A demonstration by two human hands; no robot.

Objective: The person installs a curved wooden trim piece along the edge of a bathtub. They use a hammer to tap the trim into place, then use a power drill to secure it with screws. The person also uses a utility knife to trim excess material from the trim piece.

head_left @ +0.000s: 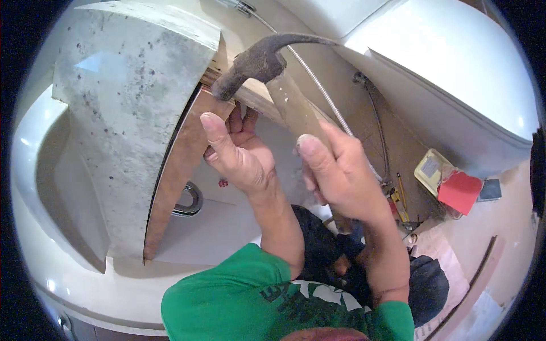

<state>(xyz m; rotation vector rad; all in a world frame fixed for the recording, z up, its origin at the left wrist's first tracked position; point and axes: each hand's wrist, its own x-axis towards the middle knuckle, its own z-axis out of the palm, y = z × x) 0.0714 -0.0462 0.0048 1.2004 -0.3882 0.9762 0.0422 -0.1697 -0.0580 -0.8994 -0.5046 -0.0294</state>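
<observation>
My right hand [341, 170] is wrapped round the wooden handle [296, 105] of a claw hammer [256, 62]. The hammer's dark, worn head is raised, its face close to the wooden strip [259, 102] and the panel's edge. My left hand [242, 153] is palm up beneath that spot, thumb stretched out. Its other fingers reach up to the wood, and their tips are partly hidden. A large grey speckled panel [125, 113] with a brown wooden back [182, 153] stands tilted beside my left hand.
A white basin [40, 165] lies left of the panel. Below my left hand are a chrome fitting [196, 199] and a red knob [223, 183]. A braided hose [318, 79] runs past the hammer. At right are a white fixture [460, 79], a container with red [459, 192], and tools [400, 204].
</observation>
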